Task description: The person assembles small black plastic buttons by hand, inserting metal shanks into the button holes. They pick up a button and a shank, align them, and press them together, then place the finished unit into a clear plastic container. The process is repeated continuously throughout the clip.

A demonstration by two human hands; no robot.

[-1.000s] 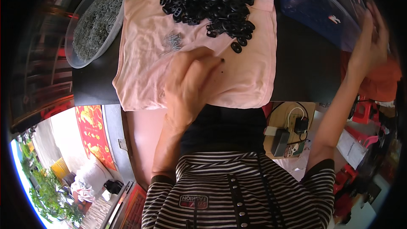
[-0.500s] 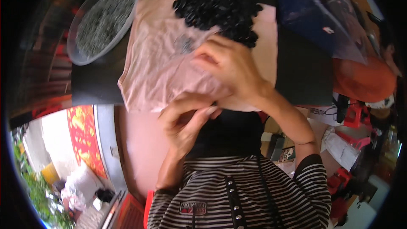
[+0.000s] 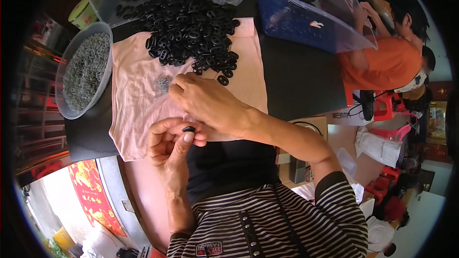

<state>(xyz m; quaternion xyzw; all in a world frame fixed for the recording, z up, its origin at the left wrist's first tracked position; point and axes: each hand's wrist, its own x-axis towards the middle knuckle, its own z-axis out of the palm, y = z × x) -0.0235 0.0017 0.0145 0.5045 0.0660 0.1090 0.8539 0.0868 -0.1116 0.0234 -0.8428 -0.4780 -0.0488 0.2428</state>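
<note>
Room right of cloth point(image 3: 248, 81) — black pile point(image 3: 189, 24) ahead

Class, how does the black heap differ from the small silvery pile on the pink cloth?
The black heap is far larger than the silvery pile. The black heap's pieces are rounded, many with holes; the silvery pile's look thin. The silvery pile lies close by the right hand, while most of the black heap lies farther from the person. Both are loose pieces, at least partly on the pink cloth.
</note>
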